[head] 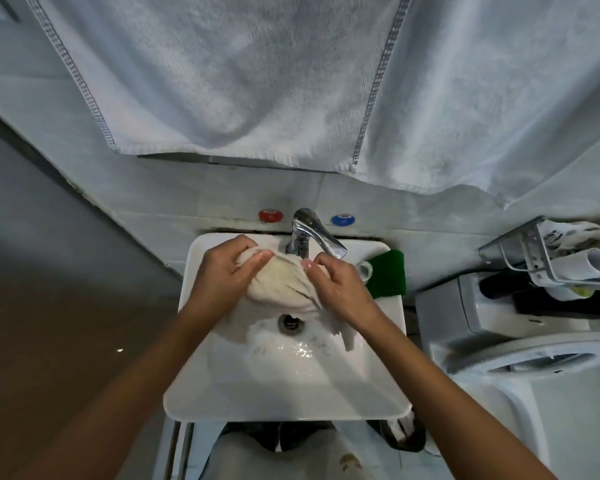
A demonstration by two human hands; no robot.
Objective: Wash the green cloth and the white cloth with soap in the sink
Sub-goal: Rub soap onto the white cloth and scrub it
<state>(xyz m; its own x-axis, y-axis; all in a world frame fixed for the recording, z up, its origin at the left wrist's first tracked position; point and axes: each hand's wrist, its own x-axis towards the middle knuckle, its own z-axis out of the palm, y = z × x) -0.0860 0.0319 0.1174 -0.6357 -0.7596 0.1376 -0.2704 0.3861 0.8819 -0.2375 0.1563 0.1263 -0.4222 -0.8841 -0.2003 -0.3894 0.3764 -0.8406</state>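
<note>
The white cloth (279, 284) is bunched up and wet, held over the white sink (284, 393) just below the chrome tap (309, 233). My left hand (227, 271) grips its left end and my right hand (338, 284) grips its right end. A tail of the cloth hangs down beside the drain (290, 323). The green cloth (387, 273) lies folded on the sink's right rim, beside my right hand and apart from it. Water and suds lie in the basin.
A small clear cup (363, 270) stands beside the green cloth. Red (270, 215) and blue (342, 220) knobs sit on the wall behind the tap. A large white towel (257, 81) hangs above. A toilet (520, 341) and a metal rack (551, 258) are at the right.
</note>
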